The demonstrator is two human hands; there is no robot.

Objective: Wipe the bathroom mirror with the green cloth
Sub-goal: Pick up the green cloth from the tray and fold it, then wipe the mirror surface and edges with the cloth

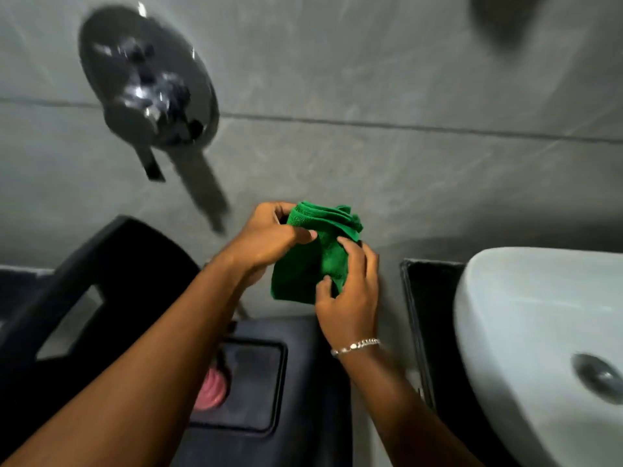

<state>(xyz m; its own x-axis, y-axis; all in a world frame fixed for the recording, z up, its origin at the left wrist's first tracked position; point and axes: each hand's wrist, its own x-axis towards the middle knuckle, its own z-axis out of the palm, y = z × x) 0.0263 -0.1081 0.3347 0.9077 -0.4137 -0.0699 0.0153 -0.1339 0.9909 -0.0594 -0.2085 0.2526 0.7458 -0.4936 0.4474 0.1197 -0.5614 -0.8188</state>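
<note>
A folded green cloth (312, 254) is held up in front of the grey tiled wall at the middle of the head view. My left hand (269, 242) grips its upper left edge, thumb pressed across the front. My right hand (350, 291), with a silver bracelet on the wrist, pinches the cloth's lower right side between thumb and fingers. No mirror shows in this frame.
A chrome wall fitting (148, 79) with a lever juts from the tiles at upper left. A white washbasin (526, 318) on a black counter (424, 298) is at right. A black plastic chair (111, 264) stands lower left, a pink object (212, 392) beneath my left arm.
</note>
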